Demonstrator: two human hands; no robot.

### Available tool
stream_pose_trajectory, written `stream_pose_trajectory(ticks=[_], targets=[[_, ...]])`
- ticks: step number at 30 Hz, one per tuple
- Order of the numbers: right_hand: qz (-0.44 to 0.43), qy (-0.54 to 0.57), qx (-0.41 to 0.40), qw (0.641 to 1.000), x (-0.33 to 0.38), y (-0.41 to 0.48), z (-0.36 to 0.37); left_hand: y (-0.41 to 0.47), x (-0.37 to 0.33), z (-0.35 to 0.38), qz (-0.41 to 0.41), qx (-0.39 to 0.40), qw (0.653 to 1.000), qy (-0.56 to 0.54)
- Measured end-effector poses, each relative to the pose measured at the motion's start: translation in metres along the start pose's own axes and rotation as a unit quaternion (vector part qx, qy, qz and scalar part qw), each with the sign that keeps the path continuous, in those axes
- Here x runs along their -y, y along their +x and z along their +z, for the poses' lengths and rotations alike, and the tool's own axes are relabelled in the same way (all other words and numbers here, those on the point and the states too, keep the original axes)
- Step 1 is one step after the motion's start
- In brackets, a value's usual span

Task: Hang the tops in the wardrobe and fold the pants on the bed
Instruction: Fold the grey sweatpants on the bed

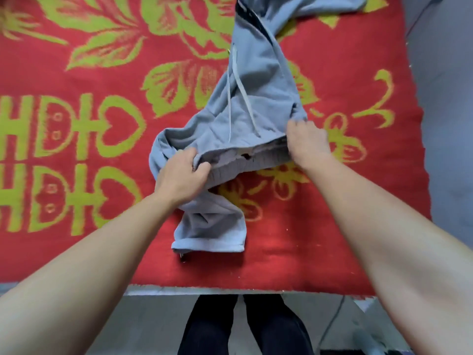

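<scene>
Head view: over on the left, the left hand (183,172) is gripping one end of the waistband (243,160) of the grey-blue pants (258,80), fingers curled into the fabric. The pants are lying rumpled in the middle of the red-blanketed bed (307,252), one leg bunching up toward the person. On the right, the right hand (307,142) is pinching the waistband's other end. Best bet imo: stretching that waistband taut and flat, then lining both legs up before folding.
</scene>
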State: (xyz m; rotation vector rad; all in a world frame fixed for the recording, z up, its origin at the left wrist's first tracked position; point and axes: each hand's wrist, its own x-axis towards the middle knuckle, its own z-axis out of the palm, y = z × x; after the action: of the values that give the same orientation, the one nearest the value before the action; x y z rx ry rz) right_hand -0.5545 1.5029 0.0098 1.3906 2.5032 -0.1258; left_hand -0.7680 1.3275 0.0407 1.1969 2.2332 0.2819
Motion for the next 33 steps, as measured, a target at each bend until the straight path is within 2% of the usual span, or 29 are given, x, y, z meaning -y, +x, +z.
stream_pose_trajectory(ticks=[3, 8, 10, 15, 17, 19, 21, 24, 27, 28, 30, 33], targets=[[0.038, 0.027, -0.020, 0.999, 0.005, -0.027, -0.046, -0.018, -0.001, -0.044, 0.003, -0.047, 0.998, 0.038], [0.064, -0.005, -0.073, 0.995, -0.002, -0.062, -0.152, -0.049, -0.014, -0.130, 0.106, -0.055, 0.968, 0.221], [0.075, -0.004, -0.078, 0.994, -0.006, -0.074, -0.201, -0.061, -0.024, -0.170, 0.094, -0.070, 0.966, 0.231], [0.148, 0.080, -0.120, 0.978, -0.009, -0.104, -0.322, -0.080, -0.059, -0.271, -0.009, -0.109, 0.975, 0.195], [0.164, 0.137, -0.165, 0.963, -0.003, -0.115, -0.370, -0.081, -0.075, -0.308, -0.036, -0.117, 0.989, 0.077], [0.170, 0.205, -0.219, 0.939, 0.002, -0.123, -0.417, -0.083, -0.097, -0.345, -0.043, -0.124, 0.985, -0.112], [0.159, 0.275, -0.274, 0.908, 0.004, -0.128, -0.459, -0.089, -0.125, -0.383, -0.007, -0.143, 0.956, -0.257], [0.137, 0.365, -0.355, 0.850, 0.000, -0.137, -0.516, -0.107, -0.174, -0.436, 0.053, -0.149, 0.892, -0.424], [0.095, 0.395, -0.420, 0.812, -0.008, -0.154, -0.564, -0.120, -0.205, -0.477, 0.099, -0.157, 0.853, -0.487], [0.082, 0.395, -0.434, 0.805, -0.010, -0.160, -0.577, -0.123, -0.211, -0.487, 0.125, -0.157, 0.850, -0.486], [0.052, 0.375, -0.462, 0.802, -0.016, -0.171, -0.593, -0.129, -0.218, -0.507, 0.178, -0.188, 0.873, -0.414], [-0.054, 0.233, -0.467, 0.851, -0.024, -0.188, -0.596, -0.135, -0.222, -0.525, 0.221, -0.300, 0.907, -0.197]])
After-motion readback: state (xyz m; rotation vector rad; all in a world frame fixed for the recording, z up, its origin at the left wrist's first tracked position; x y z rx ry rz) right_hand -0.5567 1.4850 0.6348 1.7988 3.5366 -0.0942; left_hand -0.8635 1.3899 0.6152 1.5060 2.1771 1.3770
